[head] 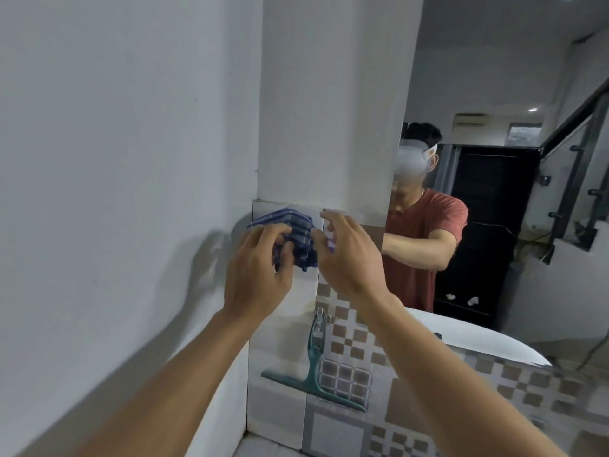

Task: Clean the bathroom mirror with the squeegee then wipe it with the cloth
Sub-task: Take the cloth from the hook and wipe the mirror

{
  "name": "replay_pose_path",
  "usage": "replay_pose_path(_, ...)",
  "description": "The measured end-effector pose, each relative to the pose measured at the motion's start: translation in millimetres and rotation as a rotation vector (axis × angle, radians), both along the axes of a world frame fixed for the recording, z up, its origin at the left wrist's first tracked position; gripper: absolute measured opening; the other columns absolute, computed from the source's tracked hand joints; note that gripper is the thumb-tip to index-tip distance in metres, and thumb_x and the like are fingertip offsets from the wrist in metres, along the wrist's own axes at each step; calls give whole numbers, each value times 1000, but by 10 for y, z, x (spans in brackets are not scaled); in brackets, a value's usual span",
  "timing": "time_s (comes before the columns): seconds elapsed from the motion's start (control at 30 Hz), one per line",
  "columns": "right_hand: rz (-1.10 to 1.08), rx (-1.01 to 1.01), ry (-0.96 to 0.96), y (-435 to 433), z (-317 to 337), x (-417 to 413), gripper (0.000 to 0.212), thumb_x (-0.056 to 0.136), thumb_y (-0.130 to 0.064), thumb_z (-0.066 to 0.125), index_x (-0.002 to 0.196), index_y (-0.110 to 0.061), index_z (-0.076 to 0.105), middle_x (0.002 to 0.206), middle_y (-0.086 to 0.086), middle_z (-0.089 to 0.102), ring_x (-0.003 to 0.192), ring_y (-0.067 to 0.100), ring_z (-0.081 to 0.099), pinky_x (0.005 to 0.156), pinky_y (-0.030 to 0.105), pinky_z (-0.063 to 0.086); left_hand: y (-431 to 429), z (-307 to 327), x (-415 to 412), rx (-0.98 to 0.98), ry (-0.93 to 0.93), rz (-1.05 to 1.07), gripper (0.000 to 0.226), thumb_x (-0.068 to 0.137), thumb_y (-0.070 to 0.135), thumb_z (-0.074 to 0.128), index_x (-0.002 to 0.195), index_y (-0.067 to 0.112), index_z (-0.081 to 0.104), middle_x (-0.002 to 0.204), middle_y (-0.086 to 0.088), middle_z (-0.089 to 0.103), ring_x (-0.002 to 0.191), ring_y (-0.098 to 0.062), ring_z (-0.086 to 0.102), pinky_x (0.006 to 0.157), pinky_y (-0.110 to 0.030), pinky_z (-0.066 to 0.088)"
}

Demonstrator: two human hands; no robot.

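Note:
A blue checked cloth (296, 230) is bunched up in front of the tiled wall corner, at chest height. My left hand (260, 268) grips its lower left part with curled fingers. My right hand (346, 255) pinches its right edge between thumb and fingers. A teal squeegee (313, 367) hangs blade-down from a hook on the tiles below my hands, with nothing touching it. The mirror (494, 94) fills the right side and reflects a person in a red shirt.
A white wall (115, 159) runs along the left, and a white pillar (329, 94) stands between it and the mirror. Brown-and-white checked tiles (356, 341) cover the lower wall. A white basin rim (478, 338) curves below the mirror.

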State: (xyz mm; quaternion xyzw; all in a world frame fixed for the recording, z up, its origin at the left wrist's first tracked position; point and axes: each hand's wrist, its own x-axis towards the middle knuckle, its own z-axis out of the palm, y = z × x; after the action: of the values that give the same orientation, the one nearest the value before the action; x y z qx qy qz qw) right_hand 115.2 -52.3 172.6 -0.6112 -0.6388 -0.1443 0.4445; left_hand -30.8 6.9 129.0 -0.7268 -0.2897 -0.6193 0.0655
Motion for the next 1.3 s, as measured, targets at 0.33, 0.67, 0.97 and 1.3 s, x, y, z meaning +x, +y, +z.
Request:
replay_pose_path(0.33, -16, -328, -87, 410, 344, -99, 15, 92, -27, 56, 88, -14, 62, 79, 5, 65, 72, 28, 63, 62, 37, 53, 288, 553, -81, -275, 482, 394, 38, 88, 22, 56, 126, 21, 58, 116, -2, 70, 105, -29, 52, 86, -33, 42)
replay_pose_path(0.67, 56, -141, 82, 319, 260, 7, 14, 87, -23, 68, 101, -21, 65, 100, -3, 64, 89, 21, 60, 73, 37, 53, 249, 591, -30, -138, 161, 248, 31, 89, 6, 58, 116, 16, 69, 102, -1, 73, 98, -27, 54, 81, -37, 46)
replay_pose_path(0.97, 314, -273, 339, -4, 404, 196, 58, 79, -12, 80, 120, -22, 40, 106, 2, 65, 91, 14, 66, 73, 24, 57, -31, 733, -11, -64, 134, -47, 26, 88, 3, 60, 107, 18, 68, 105, 4, 66, 95, -15, 61, 83, -23, 50)
replay_pose_path(1.3, 313, -244, 220, -785, 650, 483, 46, 78, -1, 76, 115, -19, 55, 104, 1, 64, 94, 18, 67, 85, 37, 60, -611, 1188, 44, -993, 229, -629, 30, 93, 18, 57, 122, 15, 67, 112, -9, 71, 108, -27, 65, 94, -41, 54)
